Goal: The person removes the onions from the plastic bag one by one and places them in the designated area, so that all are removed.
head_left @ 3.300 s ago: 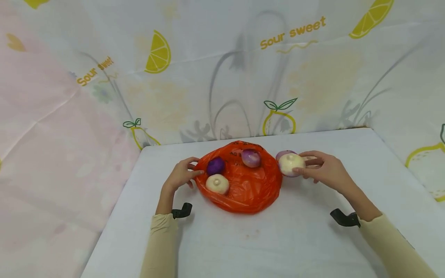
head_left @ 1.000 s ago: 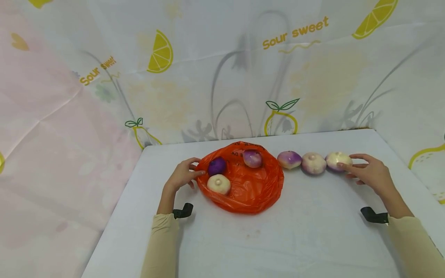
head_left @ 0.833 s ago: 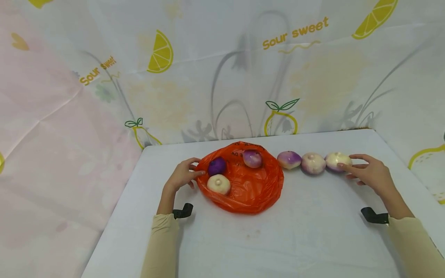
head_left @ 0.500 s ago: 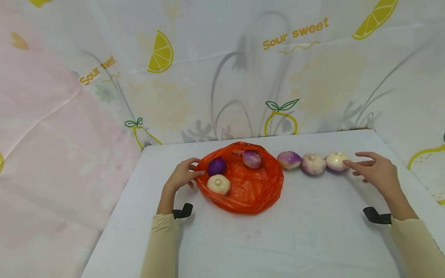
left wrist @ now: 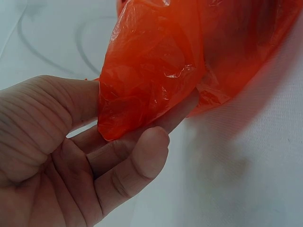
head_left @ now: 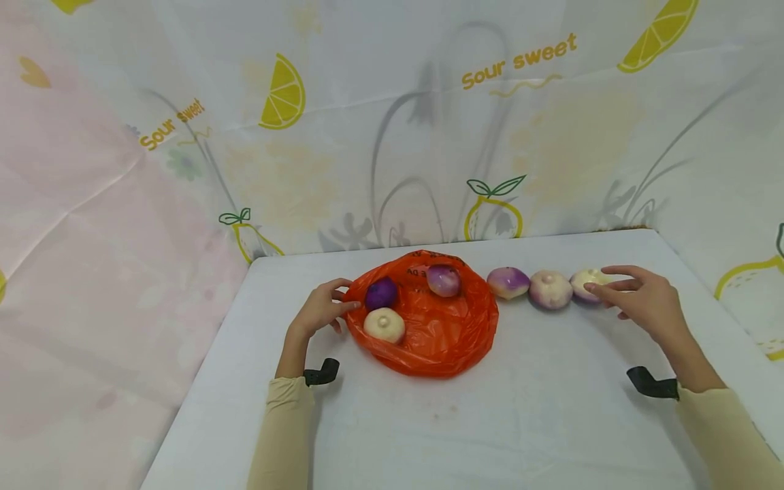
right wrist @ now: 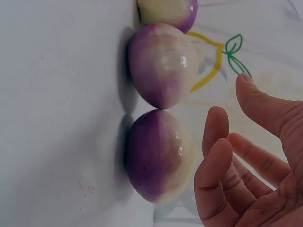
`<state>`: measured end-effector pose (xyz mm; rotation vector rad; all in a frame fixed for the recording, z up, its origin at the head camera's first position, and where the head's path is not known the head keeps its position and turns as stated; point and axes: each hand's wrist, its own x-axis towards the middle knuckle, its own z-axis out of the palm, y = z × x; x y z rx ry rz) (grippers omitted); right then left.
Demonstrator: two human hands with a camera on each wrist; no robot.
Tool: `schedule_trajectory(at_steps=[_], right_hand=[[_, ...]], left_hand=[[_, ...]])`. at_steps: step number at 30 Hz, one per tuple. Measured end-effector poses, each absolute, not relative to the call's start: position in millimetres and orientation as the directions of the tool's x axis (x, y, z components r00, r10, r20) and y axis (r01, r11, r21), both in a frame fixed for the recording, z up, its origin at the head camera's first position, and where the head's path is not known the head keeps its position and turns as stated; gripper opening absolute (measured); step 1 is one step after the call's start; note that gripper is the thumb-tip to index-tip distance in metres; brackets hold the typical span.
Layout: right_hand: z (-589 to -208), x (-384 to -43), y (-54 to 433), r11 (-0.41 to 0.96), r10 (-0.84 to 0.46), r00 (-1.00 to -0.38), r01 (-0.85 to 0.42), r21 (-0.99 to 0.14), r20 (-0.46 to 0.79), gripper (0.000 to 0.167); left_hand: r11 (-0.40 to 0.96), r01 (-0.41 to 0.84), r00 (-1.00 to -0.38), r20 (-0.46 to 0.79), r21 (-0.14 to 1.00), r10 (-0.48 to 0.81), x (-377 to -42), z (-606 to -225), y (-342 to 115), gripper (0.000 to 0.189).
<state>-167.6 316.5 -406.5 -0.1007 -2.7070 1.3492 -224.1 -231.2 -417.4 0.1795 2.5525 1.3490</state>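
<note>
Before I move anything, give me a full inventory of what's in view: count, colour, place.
Table: one, white, beneath everything.
Plastic bag: one, orange-red, open, at the table's centre.
Bagged turnips: two, one mostly white at the front, one purple-and-white at the back.
Dark vegetable: one, deep purple, kind unclear, inside the bag at left.
Row turnips: three, purple and white, right of the bag.
Backdrop: pale, pinkish at left, lemon-printed, behind the table; sheet count unclear.
Wrist fittings: two, black, one per wrist.
Sleeves: two, beige, on the forearms.
Left hand: one, bare, holding the bag's left edge.
Right hand: one, bare, beside the rightmost turnip.
</note>
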Motion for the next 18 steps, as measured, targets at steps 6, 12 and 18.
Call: schedule_trajectory(at_steps=[6, 12, 18], right_hand=[[-406.6, -169.7, 297.6, 0.592, 0.057, -0.993, -0.046, -0.805, 0.099, 0.059], [-404.1, -172.4, 275.4, 0.567, 0.012, -0.995, -0.073, -0.821, 0.097, 0.059], [-400.6, -178.1, 250.4, 0.539, -0.043, -0.998, -0.064, -0.84, 0.049, 0.061]], left_hand=[[0.573, -0.009, -0.962, -0.164, 0.819, 0.219, -224.3, -417.2, -230.8, 0.049], [0.579, -0.014, -0.962, -0.17, 0.815, 0.215, -225.8, -418.4, -230.4, 0.048], [0.573, -0.002, -0.963, -0.157, 0.82, 0.221, -225.7, -418.3, -230.6, 0.048]])
